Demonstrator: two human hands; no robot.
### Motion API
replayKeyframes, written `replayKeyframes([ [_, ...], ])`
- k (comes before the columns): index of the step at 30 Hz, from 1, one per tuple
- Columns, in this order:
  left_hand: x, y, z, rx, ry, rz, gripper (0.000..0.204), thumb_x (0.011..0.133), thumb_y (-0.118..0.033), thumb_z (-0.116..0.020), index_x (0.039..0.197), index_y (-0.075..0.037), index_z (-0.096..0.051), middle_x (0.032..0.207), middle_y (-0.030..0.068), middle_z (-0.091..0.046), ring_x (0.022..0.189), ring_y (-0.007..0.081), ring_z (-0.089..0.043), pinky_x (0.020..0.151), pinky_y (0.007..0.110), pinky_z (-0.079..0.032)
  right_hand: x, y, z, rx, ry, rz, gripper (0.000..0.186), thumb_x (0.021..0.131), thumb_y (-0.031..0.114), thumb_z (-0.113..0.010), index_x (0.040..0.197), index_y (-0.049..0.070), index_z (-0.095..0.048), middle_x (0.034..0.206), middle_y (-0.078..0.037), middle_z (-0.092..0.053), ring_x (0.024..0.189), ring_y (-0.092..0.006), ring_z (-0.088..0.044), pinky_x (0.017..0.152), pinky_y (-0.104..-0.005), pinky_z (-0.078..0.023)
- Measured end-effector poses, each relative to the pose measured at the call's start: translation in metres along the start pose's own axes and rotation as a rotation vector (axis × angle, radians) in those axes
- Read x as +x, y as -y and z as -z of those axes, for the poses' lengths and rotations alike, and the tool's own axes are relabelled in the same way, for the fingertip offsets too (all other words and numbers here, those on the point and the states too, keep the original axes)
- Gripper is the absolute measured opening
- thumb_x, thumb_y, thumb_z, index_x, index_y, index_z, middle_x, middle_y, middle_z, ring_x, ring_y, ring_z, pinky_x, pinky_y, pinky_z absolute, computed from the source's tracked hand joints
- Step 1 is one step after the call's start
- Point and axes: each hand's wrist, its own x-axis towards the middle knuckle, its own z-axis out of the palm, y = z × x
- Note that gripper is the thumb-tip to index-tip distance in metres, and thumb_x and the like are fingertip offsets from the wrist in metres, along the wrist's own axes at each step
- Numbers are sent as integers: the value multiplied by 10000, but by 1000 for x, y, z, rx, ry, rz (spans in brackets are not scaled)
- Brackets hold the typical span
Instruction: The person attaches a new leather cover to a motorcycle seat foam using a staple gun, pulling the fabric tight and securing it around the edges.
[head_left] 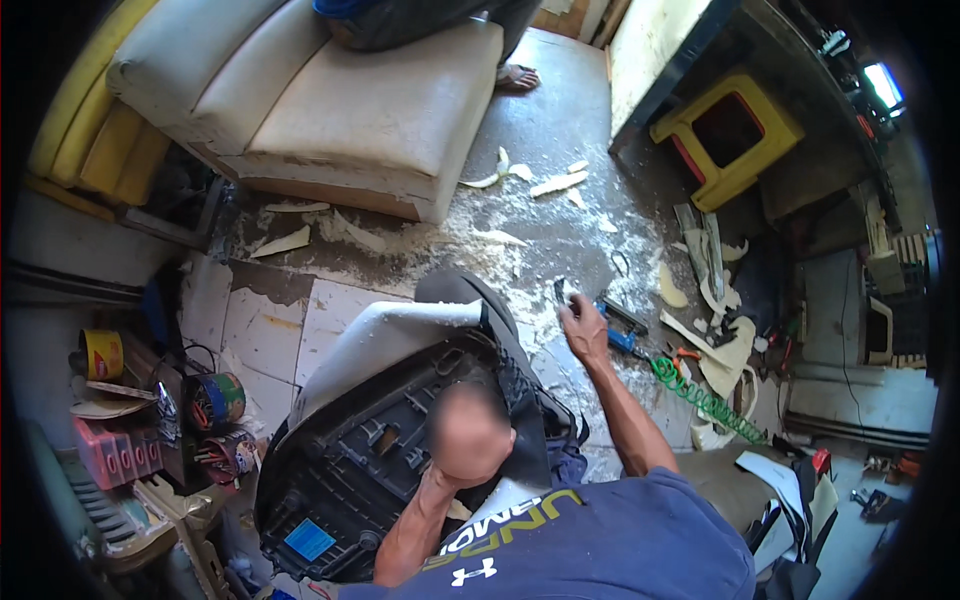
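A black plastic seat base (380,440), ribbed on its underside like a motorcycle seat's, lies across my lap with a blue label near its lower end. Pale grey cover material (370,345) wraps over its far edge, and black material (525,415) hangs at its right side. My left hand (470,435) is over the right part of the base; blurring hides its fingers. My right hand (585,328) reaches ahead over the floor, its fingers closed on a small dark piece (560,290). Just right of that hand lies a blue and black air stapler (622,328).
A green coiled hose (705,400) runs right from the stapler. Foam offcuts (560,183) and white crumbs litter the floor. A cream padded bench (380,90) stands ahead, someone sitting on it. A yellow stool (735,140) is far right; tins and tools (215,400) are at left.
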Motion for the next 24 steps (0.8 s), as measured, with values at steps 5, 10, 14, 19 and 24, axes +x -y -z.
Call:
replayKeyframes([
  [5,-16,12,-3,9,-42,21,367,705,-28,-702,504,-87,-400,510,11,-401,553,199,-447,713,365,-356,42,-163,-29,-613,36,-195,840,727,45,-706,1441,24,-262,1220,-314,-494,1180,-509,-497,1042,-546,-425],
  [10,-24,4,-7,-22,-116,70,240,651,-3,-693,524,-48,-494,733,55,-553,816,267,-512,784,392,-414,42,-202,-16,-622,95,-105,960,703,89,-777,1487,81,-222,1227,-281,-542,1190,-486,-535,1022,-499,-459],
  [14,-25,3,-1,-21,-168,23,167,638,4,-682,537,-30,-553,987,64,-718,950,274,-565,838,385,-476,43,-220,3,-627,249,-134,1011,705,88,-776,1530,96,-190,1433,-276,-476,1286,-446,-506,1047,-517,-435],
  [19,-30,10,-13,47,-144,59,126,635,28,-656,540,-14,-585,753,47,-701,772,231,-592,728,338,-506,29,-170,-14,-551,269,-122,670,815,326,-674,1365,49,-411,1040,-310,-682,1017,-524,-632,906,-530,-503],
  [24,-31,13,-15,159,-213,78,110,623,35,-653,532,-16,-618,672,31,-662,708,211,-576,703,336,-495,-11,6,69,-190,405,-172,392,779,285,-664,1043,-4,-691,891,-166,-734,823,-268,-695,721,-401,-536],
])
